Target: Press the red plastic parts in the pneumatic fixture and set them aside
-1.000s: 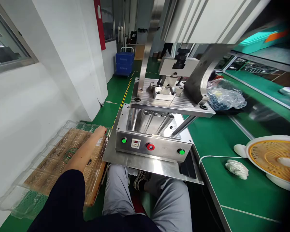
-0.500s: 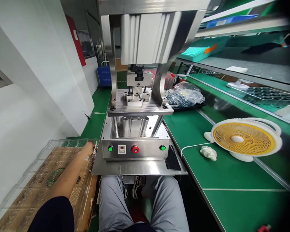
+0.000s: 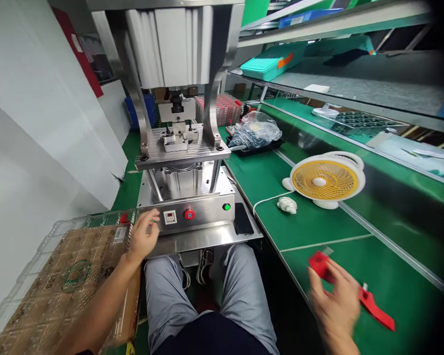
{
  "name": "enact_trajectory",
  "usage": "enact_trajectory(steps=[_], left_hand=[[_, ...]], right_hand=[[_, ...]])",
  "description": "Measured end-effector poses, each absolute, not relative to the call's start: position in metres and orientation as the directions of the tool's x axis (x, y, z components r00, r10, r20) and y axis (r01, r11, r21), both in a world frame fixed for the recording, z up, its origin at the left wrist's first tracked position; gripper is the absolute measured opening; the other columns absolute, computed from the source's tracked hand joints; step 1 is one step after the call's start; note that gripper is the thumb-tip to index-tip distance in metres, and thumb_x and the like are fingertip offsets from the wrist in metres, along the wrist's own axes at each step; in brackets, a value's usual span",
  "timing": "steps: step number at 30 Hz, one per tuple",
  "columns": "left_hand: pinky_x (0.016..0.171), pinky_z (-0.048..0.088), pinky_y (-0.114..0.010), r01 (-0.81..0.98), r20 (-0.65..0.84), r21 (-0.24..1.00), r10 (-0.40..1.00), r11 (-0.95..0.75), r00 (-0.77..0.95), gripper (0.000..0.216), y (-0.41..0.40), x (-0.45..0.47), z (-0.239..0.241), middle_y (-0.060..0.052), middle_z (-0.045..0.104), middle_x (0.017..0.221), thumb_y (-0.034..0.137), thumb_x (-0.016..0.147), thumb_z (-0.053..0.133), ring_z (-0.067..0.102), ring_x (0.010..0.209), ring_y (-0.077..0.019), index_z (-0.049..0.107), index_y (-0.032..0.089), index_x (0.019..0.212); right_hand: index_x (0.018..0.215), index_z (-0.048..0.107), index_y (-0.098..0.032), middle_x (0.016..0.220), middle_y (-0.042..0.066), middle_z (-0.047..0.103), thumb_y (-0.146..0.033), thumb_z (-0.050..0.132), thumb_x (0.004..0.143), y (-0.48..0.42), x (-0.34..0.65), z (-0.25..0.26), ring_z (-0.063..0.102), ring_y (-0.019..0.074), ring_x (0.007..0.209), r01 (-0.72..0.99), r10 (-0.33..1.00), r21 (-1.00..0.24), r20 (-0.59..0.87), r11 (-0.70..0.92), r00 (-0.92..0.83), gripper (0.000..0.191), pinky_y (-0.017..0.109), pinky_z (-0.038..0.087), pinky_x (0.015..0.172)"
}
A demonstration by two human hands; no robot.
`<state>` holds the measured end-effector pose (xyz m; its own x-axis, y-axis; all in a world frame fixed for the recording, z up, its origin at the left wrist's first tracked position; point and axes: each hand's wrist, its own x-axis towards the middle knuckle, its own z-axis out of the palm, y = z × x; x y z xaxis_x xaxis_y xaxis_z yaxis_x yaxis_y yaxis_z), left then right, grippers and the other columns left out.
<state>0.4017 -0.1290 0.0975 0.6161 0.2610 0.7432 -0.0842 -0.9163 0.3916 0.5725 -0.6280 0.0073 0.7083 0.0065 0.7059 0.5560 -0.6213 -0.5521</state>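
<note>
My left hand [image 3: 143, 236] hovers at the left front of the bench press [image 3: 203, 214], over the spot of its left button, fingers loosely bent and apart with nothing seen in them. Above the green worktop [image 3: 329, 235], my right hand [image 3: 336, 298] grips a small red part [image 3: 318, 265], with a thin metallic piece showing beside it. Just right of that hand lies a longer red piece [image 3: 377, 310] with a metal tip. A small metal fixture [image 3: 175, 143] sits on the press's ribbed plate, below the raised ram [image 3: 176, 104].
Left of the press, a clear plastic tray [image 3: 55, 236] rests over a cardboard box, with a red piece [image 3: 124, 218] at its far end. A phone [image 3: 243, 219] lies by the press. The worktop holds a yellow-and-white fan [image 3: 320, 181], a crumpled white wad [image 3: 287, 205] and bagged parts [image 3: 257, 130].
My left hand has come back from the tray's far end to the press front. My right hand has entered view holding the red part. The view has swung right.
</note>
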Motion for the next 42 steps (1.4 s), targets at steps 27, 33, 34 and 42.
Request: enact_trajectory(steps=[27, 33, 34, 42], left_hand=[[0.116, 0.049, -0.04, -0.398, 0.51, 0.816, 0.197, -0.42, 0.837, 0.048, -0.284, 0.451, 0.111, -0.01, 0.057, 0.153, 0.027, 0.099, 0.059, 0.056, 0.138, -0.0241, 0.057, 0.029, 0.147], [0.122, 0.043, -0.045, -0.352, 0.444, 0.877, 0.275, -0.328, 0.853, 0.048, -0.29, 0.447, 0.108, -0.011, 0.053, 0.157, 0.032, 0.1, 0.058, 0.056, 0.14, -0.0259, 0.057, 0.028, 0.147], [0.121, 0.044, -0.045, -0.345, 0.436, 0.885, 0.293, -0.313, 0.851, 0.047, -0.29, 0.447, 0.108, -0.011, 0.054, 0.156, 0.033, 0.1, 0.059, 0.057, 0.138, -0.026, 0.058, 0.028, 0.146], [0.107, 0.057, -0.04, -0.291, 0.388, 0.917, 0.439, -0.272, 0.811, 0.046, -0.288, 0.451, 0.111, -0.012, 0.071, 0.136, 0.045, 0.091, 0.07, 0.069, 0.122, -0.026, 0.068, 0.022, 0.131]], right_hand=[[0.153, 0.05, -0.028, 0.151, 0.015, 0.05, -0.026, 0.056, 0.107, -0.422, 0.539, 0.1, 0.052, 0.031, 0.136, 0.782, 0.327, -0.578, 0.804, 0.234, 0.497, 0.047, 0.054, 0.05, 0.111], [0.156, 0.048, -0.031, 0.151, 0.014, 0.049, -0.028, 0.055, 0.107, -0.417, 0.536, 0.1, 0.053, 0.0309, 0.134, 0.797, 0.283, -0.563, 0.818, 0.219, 0.501, 0.05, 0.051, 0.054, 0.107], [0.157, 0.048, -0.032, 0.15, 0.014, 0.05, -0.028, 0.055, 0.107, -0.416, 0.536, 0.1, 0.053, 0.0308, 0.134, 0.799, 0.281, -0.56, 0.82, 0.218, 0.498, 0.05, 0.051, 0.054, 0.107], [0.162, 0.036, -0.03, 0.153, 0.017, 0.046, -0.021, 0.055, 0.106, -0.411, 0.539, 0.101, 0.05, 0.0317, 0.137, 0.85, 0.312, -0.498, 0.846, 0.174, 0.432, 0.059, 0.056, 0.052, 0.108]])
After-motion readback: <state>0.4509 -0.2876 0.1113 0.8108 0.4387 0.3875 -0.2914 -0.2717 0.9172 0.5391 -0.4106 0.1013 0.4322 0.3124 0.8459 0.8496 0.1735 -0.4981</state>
